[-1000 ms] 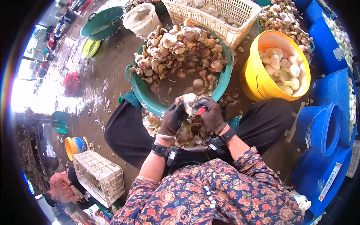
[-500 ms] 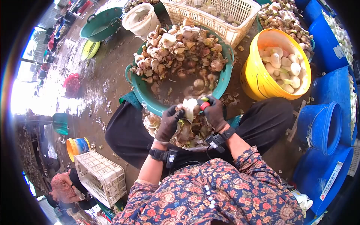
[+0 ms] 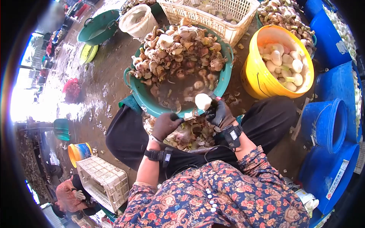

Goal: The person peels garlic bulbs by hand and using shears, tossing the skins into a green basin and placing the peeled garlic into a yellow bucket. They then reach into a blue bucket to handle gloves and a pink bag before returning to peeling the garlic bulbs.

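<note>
My right hand (image 3: 221, 114), in a dark glove, is closed and holds a peeled white garlic bulb (image 3: 203, 102) at its fingertips. A small red piece (image 3: 218, 98), perhaps a tool's handle, shows at its fingers. My left hand (image 3: 166, 125), also gloved, has its fingers curled together beside pale peel (image 3: 189, 115); what they grip is too small to tell. Both are at the near rim of a green tub (image 3: 128, 80) holding unpeeled garlic (image 3: 163, 51) and murky water. Below them lies a heap of peelings (image 3: 190, 135) between the legs.
A yellow bucket (image 3: 253, 78) with peeled bulbs stands right of the tub, blue containers (image 3: 319, 121) farther right. Beyond the tub are a white crate (image 3: 197, 19) and white bucket (image 3: 137, 26). At lower left, a person (image 3: 67, 195) is near another crate (image 3: 104, 178).
My hands have moved apart, the left one down and left. The bulb now shows white and rounded, up at my right hand's fingertips. The view has shifted slightly.
</note>
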{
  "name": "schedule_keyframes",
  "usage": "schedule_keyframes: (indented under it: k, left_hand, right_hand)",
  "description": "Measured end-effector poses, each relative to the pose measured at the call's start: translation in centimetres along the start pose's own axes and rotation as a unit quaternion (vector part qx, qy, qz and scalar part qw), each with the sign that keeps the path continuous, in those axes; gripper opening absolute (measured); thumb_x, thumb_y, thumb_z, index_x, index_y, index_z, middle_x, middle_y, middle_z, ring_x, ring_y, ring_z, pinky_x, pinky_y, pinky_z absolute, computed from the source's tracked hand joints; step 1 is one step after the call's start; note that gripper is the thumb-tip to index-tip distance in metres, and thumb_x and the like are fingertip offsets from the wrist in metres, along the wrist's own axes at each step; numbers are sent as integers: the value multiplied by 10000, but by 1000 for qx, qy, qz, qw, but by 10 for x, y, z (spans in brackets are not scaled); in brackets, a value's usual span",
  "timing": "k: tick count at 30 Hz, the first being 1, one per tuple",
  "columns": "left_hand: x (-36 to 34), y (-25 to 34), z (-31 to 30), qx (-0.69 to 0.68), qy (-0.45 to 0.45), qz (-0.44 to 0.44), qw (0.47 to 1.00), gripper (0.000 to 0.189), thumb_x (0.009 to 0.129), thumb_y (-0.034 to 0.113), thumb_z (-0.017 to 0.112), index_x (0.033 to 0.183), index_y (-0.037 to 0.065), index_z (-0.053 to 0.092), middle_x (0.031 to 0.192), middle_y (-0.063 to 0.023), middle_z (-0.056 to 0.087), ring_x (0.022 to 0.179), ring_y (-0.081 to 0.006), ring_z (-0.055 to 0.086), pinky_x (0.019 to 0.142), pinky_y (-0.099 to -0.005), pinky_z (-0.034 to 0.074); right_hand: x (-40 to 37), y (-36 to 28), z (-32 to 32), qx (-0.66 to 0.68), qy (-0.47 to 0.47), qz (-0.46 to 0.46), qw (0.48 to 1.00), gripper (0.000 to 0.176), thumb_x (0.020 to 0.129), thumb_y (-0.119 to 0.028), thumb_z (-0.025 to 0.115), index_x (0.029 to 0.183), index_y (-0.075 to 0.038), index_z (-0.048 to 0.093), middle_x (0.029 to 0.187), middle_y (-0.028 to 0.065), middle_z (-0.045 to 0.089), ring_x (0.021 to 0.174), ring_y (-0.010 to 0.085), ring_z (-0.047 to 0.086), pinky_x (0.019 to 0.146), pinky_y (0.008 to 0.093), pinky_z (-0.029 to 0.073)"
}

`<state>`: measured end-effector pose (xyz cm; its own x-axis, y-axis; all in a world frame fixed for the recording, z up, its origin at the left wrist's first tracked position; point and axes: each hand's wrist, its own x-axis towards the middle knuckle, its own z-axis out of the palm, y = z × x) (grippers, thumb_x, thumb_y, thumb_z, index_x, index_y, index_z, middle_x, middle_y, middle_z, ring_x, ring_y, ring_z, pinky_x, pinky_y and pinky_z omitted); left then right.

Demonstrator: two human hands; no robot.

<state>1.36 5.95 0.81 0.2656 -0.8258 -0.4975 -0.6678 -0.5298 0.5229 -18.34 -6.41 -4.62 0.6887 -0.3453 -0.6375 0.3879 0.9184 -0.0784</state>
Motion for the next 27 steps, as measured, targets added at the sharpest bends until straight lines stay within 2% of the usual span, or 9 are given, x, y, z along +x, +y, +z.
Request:
schedule_keyframes:
  k: [4,6,8,10,14,16,18,21,27]
  left_hand:
    - [78,-25,25,13,91,87,992,553,708,411,695,1059,-2,586,994,-220,629,953,-378,589,815,-422,468]
    - [123,-25,37,-110,68,111,985,614,708,445,690,1099,-12,567,1032,-237,611,990,-388,569,844,-424,456]
    - [171,-25,56,-88,65,82,991,671,679,464,708,1148,11,549,1087,-237,589,1030,-392,545,870,-419,446]
    - [203,-9,69,-127,61,185,973,663,653,431,708,1181,65,541,1112,-215,589,1049,-394,537,893,-412,440]
    - [236,5,85,-113,-8,91,989,626,671,353,728,1167,19,547,1092,-201,604,967,-330,587,838,-371,469]
    - [233,4,89,-95,-32,24,995,580,700,282,752,1156,-14,551,1084,-184,613,895,-249,635,774,-330,500]
    - [208,-2,84,-447,-115,8,887,510,733,212,742,1160,-3,565,1076,-120,623,815,-175,635,687,-292,510]
    - [163,-6,58,-448,-144,83,878,701,718,165,762,1300,-29,423,1169,-117,567,996,-169,565,822,-292,488]
    - [87,19,26,-313,-120,232,913,822,669,206,787,1343,-10,367,1186,-133,573,1002,-211,595,841,-314,483]
  right_hand:
    - [19,-1,-24,-520,136,-204,818,310,769,-348,710,873,-63,643,641,3,575,574,90,509,516,263,395]
    - [15,-16,-14,-570,152,-234,772,278,815,-307,661,925,-52,649,697,8,604,619,106,540,571,262,424]
    - [-12,-48,26,-259,-33,-236,936,263,882,-283,585,982,-49,651,829,57,652,698,135,583,636,286,466]
    - [-34,-71,67,-19,-81,-275,958,377,951,-346,461,1125,-30,572,886,93,650,806,178,625,699,314,510]
    - [-12,-78,33,-226,37,-252,940,654,883,-612,406,1175,-35,509,860,67,645,715,165,621,620,302,492]
    - [-1,-57,29,-290,215,-212,908,507,866,-573,504,882,-81,623,655,34,610,540,141,581,480,246,427]
    - [29,-43,-10,-427,284,-223,829,548,845,-574,537,754,-45,648,584,73,581,543,190,591,487,327,432]
    - [41,-36,-18,-595,292,-285,693,553,837,-531,569,727,5,650,593,167,590,597,307,620,540,419,443]
    - [22,-16,14,-699,226,-246,632,448,815,-439,609,777,4,666,705,243,611,716,408,617,612,439,463]
